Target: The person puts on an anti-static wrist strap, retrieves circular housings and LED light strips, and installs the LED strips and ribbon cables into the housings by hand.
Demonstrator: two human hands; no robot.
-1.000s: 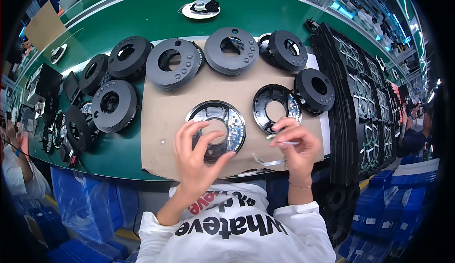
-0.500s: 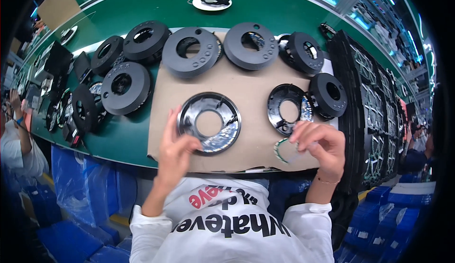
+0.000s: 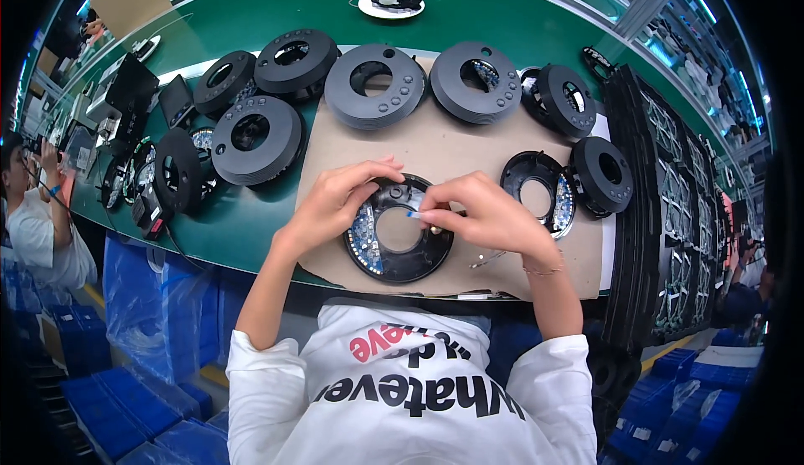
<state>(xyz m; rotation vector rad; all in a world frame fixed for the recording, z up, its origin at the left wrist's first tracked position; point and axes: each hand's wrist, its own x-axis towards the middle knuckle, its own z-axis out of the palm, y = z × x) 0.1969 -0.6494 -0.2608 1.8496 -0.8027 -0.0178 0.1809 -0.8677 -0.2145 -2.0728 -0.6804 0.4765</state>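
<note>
While our right hand (image 3: 479,210) pinches a small blue-tipped strip (image 3: 413,215) above the black ring-shaped housing (image 3: 410,270), we note the circuit board (image 3: 363,241) left of those fingertips, its long axis running near-to-far. The housing lies before us on the brown sheet (image 3: 419,149). Our left hand (image 3: 333,201), at the upper-left rim, is nearer the board; its thumb and fingers stand apart, grip uncertain.
</note>
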